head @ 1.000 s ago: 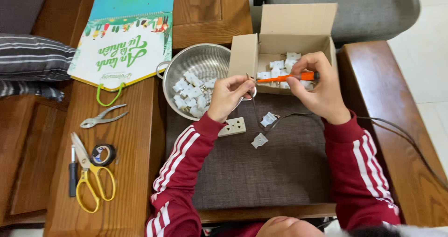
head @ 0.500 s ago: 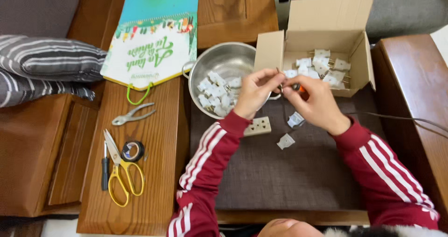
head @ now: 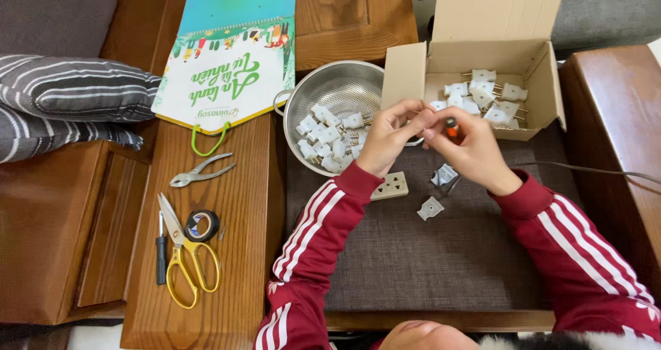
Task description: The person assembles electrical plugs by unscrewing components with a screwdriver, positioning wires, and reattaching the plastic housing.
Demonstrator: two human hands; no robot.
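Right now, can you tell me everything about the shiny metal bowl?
The metal bowl is a round, silvery strainer, its inside dotted with tiny holes, with a small loop handle on its left rim. It sits upright at the far edge of the grey-brown mat, just left of the cardboard box. White plugs with metal prongs lie heaped in its near half. The left hand hovers over its right rim; whether it touches cannot be told.

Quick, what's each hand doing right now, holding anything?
Left hand: fingers pinched shut on a small white plug part, mostly hidden.
Right hand: closed around an orange-handled screwdriver, meeting the left.
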